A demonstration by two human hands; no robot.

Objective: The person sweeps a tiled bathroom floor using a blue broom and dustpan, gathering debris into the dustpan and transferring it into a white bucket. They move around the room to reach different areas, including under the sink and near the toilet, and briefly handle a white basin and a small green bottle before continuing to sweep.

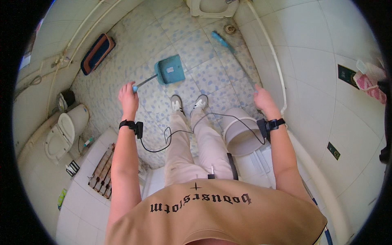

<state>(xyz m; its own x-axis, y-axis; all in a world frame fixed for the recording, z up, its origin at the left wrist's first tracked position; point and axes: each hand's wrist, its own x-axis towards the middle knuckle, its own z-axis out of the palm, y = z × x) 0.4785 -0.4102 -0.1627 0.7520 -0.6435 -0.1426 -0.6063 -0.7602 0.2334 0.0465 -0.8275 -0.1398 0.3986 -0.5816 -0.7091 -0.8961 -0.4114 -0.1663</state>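
My left hand (128,96) is closed on the top of the dustpan's thin handle. The blue plastic dustpan (175,69) rests on the tiled floor ahead of my shoes, with a small pale label inside. My right hand (262,99) is closed around the end of a long thin dark pole. This pole runs forward along the floor to a narrow blue head (222,40), seemingly a broom seen edge-on; its bristles cannot be made out. Each wrist wears a black strap with a small device, and a black cable hangs between them across my legs.
A whitish bucket (242,136) lies tilted beside my right leg. A brown and blue basin (98,55) leans at the left wall. A white toilet (214,12) and a floor drain (229,29) are ahead. At left are a white toilet-like fixture (59,137) and a slatted rack (102,171).
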